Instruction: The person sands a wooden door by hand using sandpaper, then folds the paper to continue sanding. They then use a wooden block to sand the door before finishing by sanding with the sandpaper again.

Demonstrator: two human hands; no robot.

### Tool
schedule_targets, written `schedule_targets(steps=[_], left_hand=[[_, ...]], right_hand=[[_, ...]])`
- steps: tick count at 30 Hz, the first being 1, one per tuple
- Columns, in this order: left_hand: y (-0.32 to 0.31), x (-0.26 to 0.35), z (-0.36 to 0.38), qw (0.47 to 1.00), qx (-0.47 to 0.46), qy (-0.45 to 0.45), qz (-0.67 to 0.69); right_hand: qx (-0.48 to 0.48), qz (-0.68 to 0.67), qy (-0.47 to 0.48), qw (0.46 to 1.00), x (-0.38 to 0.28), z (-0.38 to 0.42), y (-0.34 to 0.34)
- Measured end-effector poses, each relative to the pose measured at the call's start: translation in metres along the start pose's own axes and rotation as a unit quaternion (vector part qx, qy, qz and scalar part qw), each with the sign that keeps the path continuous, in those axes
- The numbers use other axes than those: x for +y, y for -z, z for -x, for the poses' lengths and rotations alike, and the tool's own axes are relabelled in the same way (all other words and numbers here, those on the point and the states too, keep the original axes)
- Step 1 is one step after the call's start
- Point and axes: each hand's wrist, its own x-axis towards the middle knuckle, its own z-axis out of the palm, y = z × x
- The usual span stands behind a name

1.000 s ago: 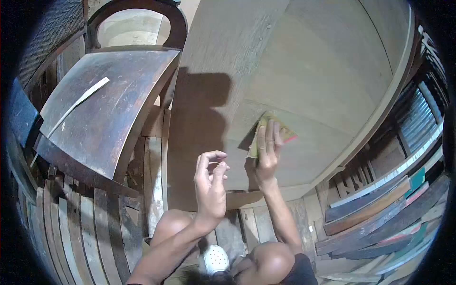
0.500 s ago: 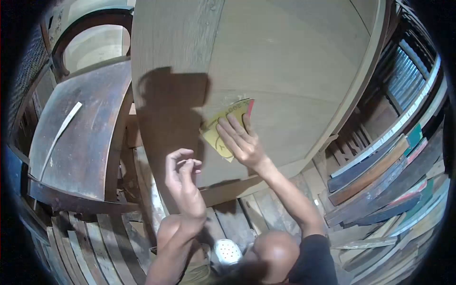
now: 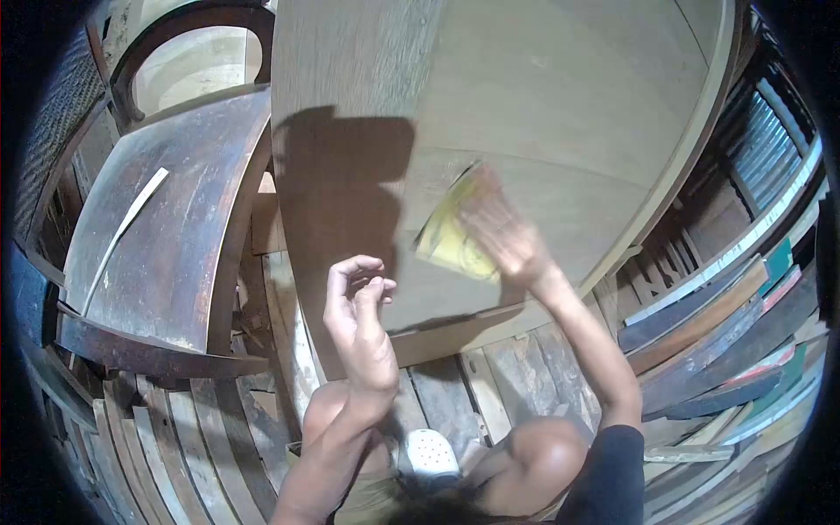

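My right hand (image 3: pixel 503 236) is pressed over a yellow sheet of sandpaper (image 3: pixel 451 236), blurred by motion, with its fingers across the sheet. The sandpaper lies against the broad face of a pale wooden panel (image 3: pixel 560 96); dark printing shows faintly on its yellow back. Off to the left, my left hand (image 3: pixel 360 324) is raised in front of the panel, touching nothing I can see. Its fingers are loosely curled, with a gap to the thumb and nothing visible between them. A dark shadow falls on the panel beside it.
On the left, a worn dark wooden piece (image 3: pixel 166 227) carries a thin pale strip (image 3: pixel 127 227), below a curved dark frame (image 3: pixel 188 13). Boards of several colours (image 3: pixel 700 315) are stacked at right. A white perforated shoe (image 3: pixel 429 453) rests on the plank floor (image 3: pixel 442 394).
My right hand has moved the sandpaper to the right across the panel, and it is now blurred. My left hand keeps its curled pose. The whole view has shifted slightly.
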Motion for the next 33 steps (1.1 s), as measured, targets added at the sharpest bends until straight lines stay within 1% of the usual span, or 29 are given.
schedule_targets(steps=[1,2,3,4,5,6,7,8,9,10,11,13,16,18,19,21,22,23,24,27,28,29,30,32,33], left_hand=[[0.001,-0.002,0.000,1.000,-0.004,-0.002,0.003],[0.000,-0.002,0.000,1.000,0.001,0.000,0.011],[0.000,-0.002,0.000,1.000,0.002,0.003,0.008],[0.001,-0.001,-0.001,1.000,0.003,0.004,0.005],[0.001,-0.001,-0.001,1.000,0.004,0.006,0.002],[0.001,-0.002,-0.001,1.000,0.007,0.004,0.005],[0.001,-0.002,-0.001,1.000,0.006,0.005,0.009],[0.002,-0.001,-0.002,1.000,0.005,0.007,0.013],[0.001,-0.001,-0.003,1.000,0.004,0.007,0.020],[0.000,0.000,-0.003,1.000,0.002,-0.003,-0.001],[-0.002,-0.001,-0.003,1.000,0.002,-0.004,0.002],[-0.006,-0.001,0.000,1.000,-0.002,-0.003,0.004],[-0.006,0.001,0.003,1.000,-0.015,-0.006,0.001],[-0.005,0.003,0.004,1.000,-0.017,-0.011,0.003],[-0.004,0.005,0.004,1.000,-0.015,-0.003,0.011],[-0.001,0.010,0.003,1.000,-0.008,0.011,0.028],[0.000,0.011,0.002,1.000,-0.008,0.005,0.023],[0.002,0.011,0.001,1.000,-0.007,-0.002,0.019],[0.002,0.011,0.000,1.000,-0.005,-0.009,0.015],[0.003,0.006,-0.001,1.000,-0.009,-0.006,0.009],[0.005,0.003,-0.001,1.000,-0.017,-0.002,0.001],[0.005,0.002,-0.002,1.000,-0.025,0.001,-0.007],[0.005,0.003,-0.002,1.000,-0.029,-0.003,-0.008],[0.005,0.001,-0.005,0.999,-0.030,0.000,-0.011],[0.006,0.000,-0.006,0.999,-0.029,0.003,-0.013]], right_hand=[[0.033,-0.035,-0.107,0.993,0.006,-0.003,0.006],[0.178,-0.053,-0.223,0.957,0.000,-0.023,0.007],[0.107,-0.035,-0.131,0.985,0.001,-0.020,0.006],[0.036,-0.015,-0.035,0.999,0.003,-0.015,0.004],[-0.035,0.005,0.060,0.998,0.005,-0.012,0.003],[-0.046,-0.032,0.116,0.992,0.014,-0.020,0.007],[0.048,0.000,0.031,0.998,0.021,-0.021,-0.001],[0.139,0.032,-0.054,0.988,0.028,-0.020,-0.011],[0.150,0.009,-0.125,0.981,0.013,-0.026,-0.006],[0.162,-0.014,-0.195,0.967,-0.002,-0.031,0.000],[0.061,-0.003,-0.085,0.994,-0.003,-0.005,-0.012],[-0.024,-0.059,-0.008,0.998,-0.032,-0.008,-0.006],[-0.029,-0.014,-0.037,0.999,-0.032,0.010,-0.007],[0.025,-0.023,-0.124,0.992,-0.011,0.035,-0.009],[0.050,-0.044,-0.246,0.967,-0.005,0.056,-0.008],[0.102,0.036,-0.339,0.934,0.006,0.084,0.002],[0.172,0.137,-0.405,0.888,0.018,0.087,0.000],[0.167,0.089,-0.571,0.799,0.023,0.094,0.004],[0.158,0.036,-0.714,0.682,0.030,0.102,0.009],[0.269,0.059,-0.750,0.601,0.062,0.156,-0.011],[0.280,0.106,-0.705,0.643,0.068,0.161,-0.016],[0.200,0.074,-0.735,0.644,0.070,0.171,-0.015],[0.118,0.041,-0.758,0.640,0.055,0.132,0.004],[0.115,0.078,-0.627,0.766,0.025,0.076,0.008],[0.187,0.145,-0.445,0.864,0.009,0.055,0.000]])
